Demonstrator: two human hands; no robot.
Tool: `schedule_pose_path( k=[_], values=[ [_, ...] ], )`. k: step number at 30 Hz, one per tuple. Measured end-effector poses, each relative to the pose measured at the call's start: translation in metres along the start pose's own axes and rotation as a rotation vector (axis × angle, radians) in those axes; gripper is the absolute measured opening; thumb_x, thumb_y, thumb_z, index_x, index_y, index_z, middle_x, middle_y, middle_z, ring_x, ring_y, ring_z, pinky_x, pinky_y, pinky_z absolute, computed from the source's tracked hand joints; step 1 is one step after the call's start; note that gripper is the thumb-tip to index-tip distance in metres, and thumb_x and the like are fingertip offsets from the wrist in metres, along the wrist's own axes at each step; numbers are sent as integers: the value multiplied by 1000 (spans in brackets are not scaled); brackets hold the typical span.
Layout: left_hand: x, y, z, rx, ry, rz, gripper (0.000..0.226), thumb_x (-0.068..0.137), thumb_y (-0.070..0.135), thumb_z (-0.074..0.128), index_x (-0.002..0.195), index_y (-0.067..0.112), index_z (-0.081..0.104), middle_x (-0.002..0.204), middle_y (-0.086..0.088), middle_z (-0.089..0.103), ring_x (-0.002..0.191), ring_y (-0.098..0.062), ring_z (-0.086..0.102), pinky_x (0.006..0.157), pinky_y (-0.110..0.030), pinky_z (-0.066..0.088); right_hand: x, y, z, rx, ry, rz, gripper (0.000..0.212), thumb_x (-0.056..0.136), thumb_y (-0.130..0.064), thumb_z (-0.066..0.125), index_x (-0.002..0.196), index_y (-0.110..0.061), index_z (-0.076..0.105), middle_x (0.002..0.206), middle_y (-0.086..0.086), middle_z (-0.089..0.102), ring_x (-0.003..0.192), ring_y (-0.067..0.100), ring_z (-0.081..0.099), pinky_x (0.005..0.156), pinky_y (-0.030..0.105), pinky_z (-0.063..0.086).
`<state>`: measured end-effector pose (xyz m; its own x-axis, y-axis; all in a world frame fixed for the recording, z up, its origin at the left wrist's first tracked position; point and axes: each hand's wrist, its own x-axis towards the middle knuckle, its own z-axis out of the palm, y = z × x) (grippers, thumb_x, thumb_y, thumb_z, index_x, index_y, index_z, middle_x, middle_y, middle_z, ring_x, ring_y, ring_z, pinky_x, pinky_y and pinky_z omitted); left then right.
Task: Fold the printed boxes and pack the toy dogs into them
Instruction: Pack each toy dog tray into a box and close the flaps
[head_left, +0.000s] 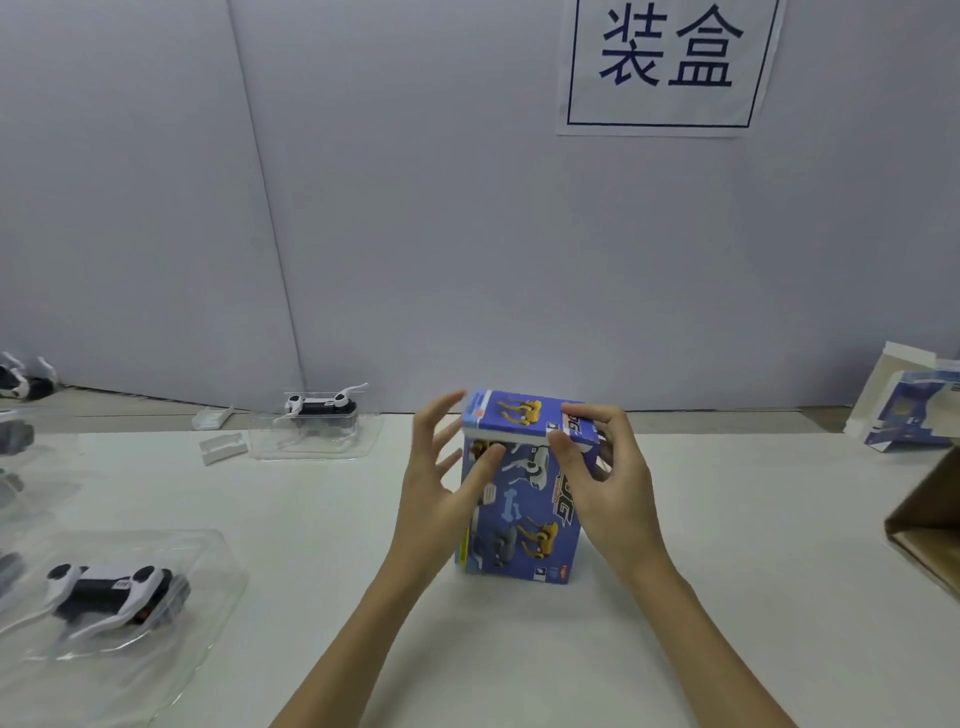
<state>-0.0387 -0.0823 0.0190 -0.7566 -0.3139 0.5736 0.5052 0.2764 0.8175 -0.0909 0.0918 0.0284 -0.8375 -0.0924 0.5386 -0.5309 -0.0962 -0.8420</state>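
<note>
At the near left edge of the white table (519, 649), a white and black toy dog (111, 592) is seen lying in a clear plastic tray (208, 566). Near the middle of the table, a blue printed box (524, 519) is stood upright, with its top flap folded down. The left hand (441, 483) is held open beside the box, the fingers spread and straight, and only the thumb is laid against the front face. The right hand (602, 483) is closed on the upper right corner of the box, with the thumb on the front and the fingers over the top flap. Further back, toward the far edge, a second toy dog (319, 404) is placed in another clear tray (311, 436), and two small white plastic pieces (221, 434) are lying just beside it. At the far right edge, an unfolded box (904, 405) is leaned, and a brown carton (930, 525) is partly seen in front of it. On the grey wall (467, 208) behind, a paper sign (667, 65) is fixed.
</note>
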Motion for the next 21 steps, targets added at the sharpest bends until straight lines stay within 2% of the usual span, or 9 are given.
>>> schedule_pose_path(
  k=[2, 4, 6, 8, 11, 14, 17, 21],
  values=[
    [-5, -2, 5, 130, 85, 49, 73, 88, 40, 79, 149, 34, 39, 150, 22, 47, 137, -8, 51, 103, -33, 52, -1, -1, 2, 59, 118, 16, 33, 87, -49, 70, 114, -33, 59, 109, -11, 72, 105, 18, 72, 74, 26, 60],
    [-9, -1, 11, 310, 61, 131, 88, 83, 54, 81, 154, 27, 37, 150, 20, 45, 137, -8, 47, 110, -29, 45, -2, 0, 5, 181, 169, 108, 38, 86, -49, 71, 115, -29, 56, 111, -4, 73, 104, 22, 74, 75, 32, 62],
    [-11, 1, 16, 563, 36, 241, 108, 76, 75, 73, 158, 17, 32, 156, 10, 41, 142, -12, 40, 120, -39, 30, -5, 2, 9, 298, 114, 226, 43, 87, -48, 70, 118, -25, 53, 115, 1, 73, 106, 23, 74, 73, 37, 65],
    [-10, 4, 17, 708, 47, 290, 120, 70, 83, 69, 161, 18, 24, 161, 0, 37, 146, -21, 35, 120, -58, 25, -9, 3, 14, 333, 7, 283, 43, 88, -46, 65, 121, -23, 51, 113, -3, 75, 107, 20, 74, 67, 32, 63],
    [-7, 6, 7, 755, 34, 346, 116, 68, 79, 74, 159, 31, 20, 160, -3, 35, 144, -26, 36, 113, -66, 29, -9, 3, 15, 228, -103, 229, 36, 89, -45, 60, 116, -24, 49, 109, -9, 74, 109, 13, 73, 65, 23, 60],
    [-5, 3, -3, 854, -41, 438, 108, 66, 72, 82, 155, 45, 26, 159, -5, 27, 143, -28, 33, 108, -68, 34, -4, 3, 7, 136, -122, 167, 32, 92, -45, 58, 113, -22, 49, 113, -4, 69, 115, 19, 70, 73, 29, 63],
    [-4, -1, -5, 932, -82, 483, 106, 66, 67, 87, 154, 47, 32, 158, -8, 24, 141, -29, 29, 104, -71, 39, -3, 3, 1, 143, -121, 132, 27, 93, -39, 59, 110, -20, 51, 110, -9, 70, 117, 18, 68, 72, 28, 63],
    [-2, -5, -6, 949, -89, 530, 99, 71, 73, 78, 155, 48, 33, 160, -10, 25, 142, -30, 31, 105, -70, 40, -4, 2, 2, 132, -122, 112, 32, 89, -40, 62, 110, -19, 50, 111, -15, 71, 116, 13, 69, 69, 28, 63]
  ],
)
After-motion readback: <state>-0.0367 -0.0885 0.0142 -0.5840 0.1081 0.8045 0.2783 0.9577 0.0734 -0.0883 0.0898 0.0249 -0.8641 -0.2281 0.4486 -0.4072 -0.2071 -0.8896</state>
